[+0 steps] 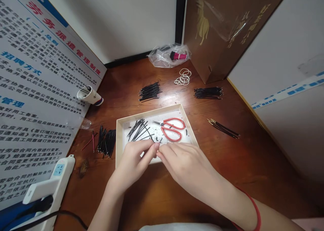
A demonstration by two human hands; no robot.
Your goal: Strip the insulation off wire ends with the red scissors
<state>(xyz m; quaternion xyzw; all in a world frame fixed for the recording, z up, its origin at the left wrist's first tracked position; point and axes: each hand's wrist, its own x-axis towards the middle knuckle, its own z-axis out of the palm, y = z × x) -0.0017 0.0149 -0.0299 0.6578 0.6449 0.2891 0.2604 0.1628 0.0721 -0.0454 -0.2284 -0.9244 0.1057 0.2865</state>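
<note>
A shallow white tray with a cream rim (152,111) lies on the wooden desk, and both my hands are over its near edge. My left hand (133,160) pinches its fingertips at the tray's near side, and a thin black wire (148,133) seems to run into them. My right hand (184,165) comes in from the right, its fingertips meeting the left ones, and what it holds is hidden. Inside the tray lie red-handled scissors (172,129), open a little, and a loose bunch of black wires (138,129). Small black bits are scattered on the tray floor.
Black wire bundles (150,91) (208,93) and a pile (107,142) lie around the tray. Also on the desk are gold-tipped wires (224,128), rubber bands (183,77), a plastic bag (168,55), a paper cup (89,96) and a power strip (52,187). A printed board (37,72) stands left.
</note>
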